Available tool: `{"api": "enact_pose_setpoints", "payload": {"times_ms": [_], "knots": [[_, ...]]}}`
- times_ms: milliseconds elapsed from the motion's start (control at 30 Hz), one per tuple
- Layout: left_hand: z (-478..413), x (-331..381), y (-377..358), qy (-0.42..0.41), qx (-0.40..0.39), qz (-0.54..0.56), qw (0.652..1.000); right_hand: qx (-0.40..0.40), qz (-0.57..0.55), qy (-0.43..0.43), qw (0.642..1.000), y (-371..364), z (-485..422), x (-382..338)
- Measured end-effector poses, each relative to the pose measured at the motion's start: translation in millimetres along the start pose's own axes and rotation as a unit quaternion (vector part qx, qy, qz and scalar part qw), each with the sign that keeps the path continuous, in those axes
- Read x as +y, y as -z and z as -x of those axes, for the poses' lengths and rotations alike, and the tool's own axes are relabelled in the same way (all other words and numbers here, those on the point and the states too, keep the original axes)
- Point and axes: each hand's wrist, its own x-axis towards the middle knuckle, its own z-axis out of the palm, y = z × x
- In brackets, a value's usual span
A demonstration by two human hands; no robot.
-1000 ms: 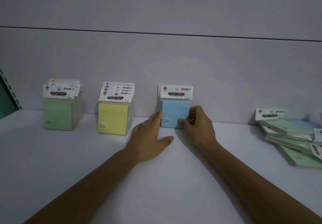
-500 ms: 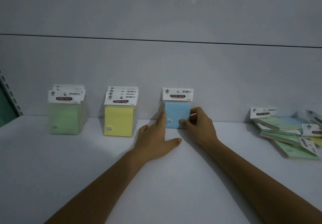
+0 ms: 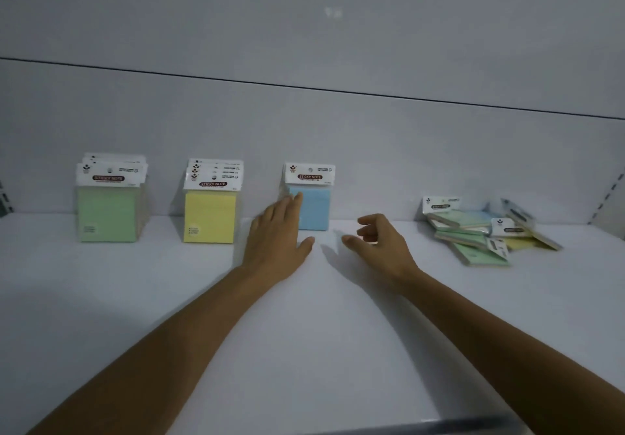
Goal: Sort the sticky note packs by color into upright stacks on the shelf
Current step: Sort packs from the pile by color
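A blue sticky note pack [image 3: 314,209] stands upright against the back wall of the white shelf [image 3: 304,316]. My left hand [image 3: 275,241] lies flat on the shelf with its fingertips touching the pack's left edge. My right hand [image 3: 378,243] hovers just right of the pack, fingers loosely curled, holding nothing. Left of these stand an upright stack of green packs [image 3: 108,209] and an upright stack of yellow packs [image 3: 210,213]. At the right lies a loose pile of unsorted packs [image 3: 480,231], green, blue and yellow.
The shelf's grey back wall [image 3: 372,150] runs behind all the stacks. Slotted shelf uprights show at the far right [image 3: 608,194] and far left edges. A dark strip marks the shelf's front edge [image 3: 439,429] at the bottom.
My right hand has let go of the blue pack and drawn back to the right. The pack now stands on its own, with my left fingertips still at its left edge.
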Motion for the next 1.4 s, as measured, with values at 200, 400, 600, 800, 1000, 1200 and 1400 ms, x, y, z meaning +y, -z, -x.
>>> {"api": "enact_pose_setpoints", "payload": {"times_ms": [200,400,600,800,1000,1200,1400], "knots": [[-0.8,55.0,3.1,-0.11,-0.038,-0.053,0.992,-0.008,0.113,0.06,0.992,78.8,32.7,28.9],[-16.3,169.6,-34.3,-0.172,-0.041,-0.01,0.984,0.002,0.15,0.083,0.985,159.5,36.7,84.8],[-39.2,269.6,-95.8,-0.114,-0.069,0.01,0.991,0.015,0.163,0.09,0.982,241.9,24.9,153.8],[-55.4,287.5,-123.2,0.015,-0.046,0.011,0.999,0.093,0.157,0.087,0.979,281.2,-27.3,188.7],[-54.7,281.1,-122.2,0.007,0.066,0.031,0.997,-0.01,0.21,-0.04,0.977,273.4,-66.9,217.0],[-55.6,284.2,-117.0,0.059,0.083,0.198,0.975,-0.006,0.162,-0.012,0.987,278.8,-74.1,224.0],[-65.8,264.8,-113.8,0.167,0.084,0.188,0.964,0.086,0.08,0.024,0.993,274.1,-70.1,208.1]]}}
